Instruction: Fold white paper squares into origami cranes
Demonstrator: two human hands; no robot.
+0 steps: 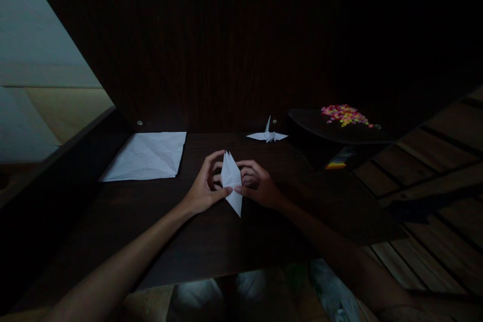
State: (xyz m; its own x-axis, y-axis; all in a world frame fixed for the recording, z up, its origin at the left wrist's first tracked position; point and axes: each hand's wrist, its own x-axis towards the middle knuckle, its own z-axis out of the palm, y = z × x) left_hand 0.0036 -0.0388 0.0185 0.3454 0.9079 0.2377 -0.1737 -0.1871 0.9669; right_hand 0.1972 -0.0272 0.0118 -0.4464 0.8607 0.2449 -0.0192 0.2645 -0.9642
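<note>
Between my two hands is a piece of folded white origami paper (231,173), a long diamond with split points at its top and a single point toward me. My left hand (210,181) grips its left edge, the thumb pressed on the front and the fingers curled behind. On the opposite edge my right hand (258,183) pinches it the same way, thumb near the middle. Both thumb tips almost meet on the paper. Beyond my hands a finished white paper crane (267,136) rests on the dark desk (196,241), wings spread.
White creased paper sheets (147,156) lie at the back left. On a rounded dark shelf (305,123) at the right is a pile of small colourful pieces (347,114). A dark panel (211,50) rises behind the desk, and a low side board (56,161) borders its left.
</note>
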